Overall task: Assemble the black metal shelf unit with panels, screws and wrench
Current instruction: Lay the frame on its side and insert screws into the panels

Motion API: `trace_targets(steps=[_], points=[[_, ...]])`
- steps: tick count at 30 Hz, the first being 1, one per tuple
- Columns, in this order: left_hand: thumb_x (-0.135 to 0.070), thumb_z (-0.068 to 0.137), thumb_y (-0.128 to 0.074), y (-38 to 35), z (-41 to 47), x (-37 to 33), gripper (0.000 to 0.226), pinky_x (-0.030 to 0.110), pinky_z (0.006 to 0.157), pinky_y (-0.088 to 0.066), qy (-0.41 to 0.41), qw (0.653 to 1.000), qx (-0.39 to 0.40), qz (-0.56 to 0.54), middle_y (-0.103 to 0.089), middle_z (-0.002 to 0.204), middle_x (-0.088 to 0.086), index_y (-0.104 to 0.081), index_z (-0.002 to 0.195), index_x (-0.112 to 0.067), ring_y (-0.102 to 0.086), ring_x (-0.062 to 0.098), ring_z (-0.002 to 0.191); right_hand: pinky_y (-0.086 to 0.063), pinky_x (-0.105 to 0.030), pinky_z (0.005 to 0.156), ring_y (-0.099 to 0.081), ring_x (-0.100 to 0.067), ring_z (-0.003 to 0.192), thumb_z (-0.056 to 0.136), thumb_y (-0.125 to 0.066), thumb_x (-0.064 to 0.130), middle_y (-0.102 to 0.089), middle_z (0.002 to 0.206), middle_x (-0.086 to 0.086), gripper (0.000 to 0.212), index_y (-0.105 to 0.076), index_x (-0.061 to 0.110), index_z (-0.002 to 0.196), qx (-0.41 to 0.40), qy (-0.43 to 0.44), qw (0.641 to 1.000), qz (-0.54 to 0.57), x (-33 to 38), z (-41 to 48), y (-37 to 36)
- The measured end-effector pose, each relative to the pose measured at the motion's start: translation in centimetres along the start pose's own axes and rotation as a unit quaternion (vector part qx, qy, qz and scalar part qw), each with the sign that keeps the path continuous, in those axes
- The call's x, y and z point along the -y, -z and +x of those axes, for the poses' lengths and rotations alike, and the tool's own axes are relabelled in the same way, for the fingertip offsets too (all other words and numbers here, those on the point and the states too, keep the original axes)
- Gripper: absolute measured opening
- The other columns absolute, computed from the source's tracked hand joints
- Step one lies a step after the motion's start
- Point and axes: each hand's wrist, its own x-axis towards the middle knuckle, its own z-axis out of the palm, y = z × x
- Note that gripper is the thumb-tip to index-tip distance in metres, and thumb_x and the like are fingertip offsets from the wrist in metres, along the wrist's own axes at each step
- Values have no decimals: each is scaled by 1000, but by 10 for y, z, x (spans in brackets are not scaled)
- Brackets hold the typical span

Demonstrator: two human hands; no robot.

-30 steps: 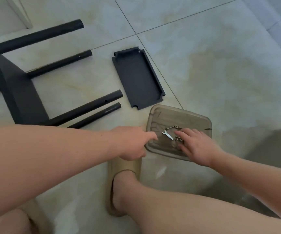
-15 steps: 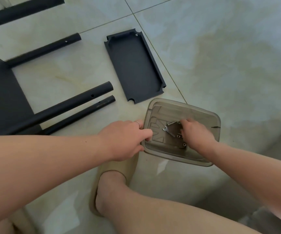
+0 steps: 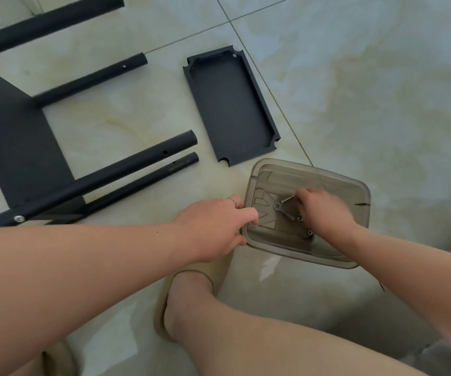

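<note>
Wrench (image 3: pixel 284 210) lies diagonally in the tray (image 3: pixel 365 196), just left of the nearer right hand (image 3: pixel 324 210), whose curled fingers seemingly pinch a bent key (image 3: pixel 287 198); the left hand (image 3: pixel 213 229) grips the tray's left rim.

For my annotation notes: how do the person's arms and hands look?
Both forearms are bare, with no sleeves, gloves or watch in view. The left hand wears a thin ring on one finger; the right hand wears nothing.
</note>
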Motion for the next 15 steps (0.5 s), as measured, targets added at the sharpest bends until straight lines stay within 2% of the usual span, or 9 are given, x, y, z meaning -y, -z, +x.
trace_targets(steps=[3,5,7,8,9,11,13,15], points=[[-37,102,-49,4,-7,0,44,35,83,-50,61,985,-45,-154,-51,127,-9,-35,143,-36,-58,15,91,-50,-37,72,-58,-31,87,96,-62,18,-63,93,-6,8,-65,11,97,-62,-17,981,181,19,-10,19],[-34,103,-47,13,-10,6,32,36,85,-51,134,951,-90,-265,-62,113,-5,-46,133,-26,-63,16,91,-46,-28,69,-60,-21,79,92,-68,13,-65,85,-1,3,-68,11,91,-96,-21,951,294,40,-18,39],[-31,103,-45,27,-15,16,23,37,78,-55,214,888,-116,-390,-67,105,3,-59,114,-16,-68,21,89,-42,-17,61,-57,-7,67,91,-69,12,-65,74,11,7,-68,16,86,-101,-15,919,381,64,-25,62],[-31,103,-44,36,-19,21,26,36,74,-57,246,842,-119,-466,-68,107,6,-62,109,-13,-69,23,90,-42,-15,60,-56,-4,63,91,-69,11,-63,69,14,12,-68,20,83,-103,-2,905,413,77,-28,73],[-32,104,-43,44,-24,26,31,34,71,-58,267,793,-114,-536,-69,109,8,-64,108,-11,-70,24,92,-44,-15,61,-57,-2,63,91,-70,10,-64,68,15,16,-67,22,81,-107,16,894,434,91,-31,86],[-38,105,-41,61,-41,36,40,34,77,-58,278,712,-108,-636,-71,111,9,-66,108,-8,-71,24,95,-46,-12,66,-60,-1,67,90,-71,8,-66,73,14,20,-67,25,81,-121,68,886,443,118,-38,110],[-43,106,-38,74,-61,47,48,39,83,-57,266,657,-100,-698,-71,112,13,-65,111,-4,-71,27,98,-47,-13,70,-62,-6,75,89,-73,8,-67,80,12,18,-70,25,85,-149,127,887,418,144,-44,131],[-46,106,-36,86,-81,58,54,40,82,-56,247,627,-76,-735,-71,113,17,-63,115,-1,-71,30,101,-48,-16,72,-62,-12,79,87,-74,7,-64,84,10,17,-73,24,89,-174,181,879,406,169,-50,149]])
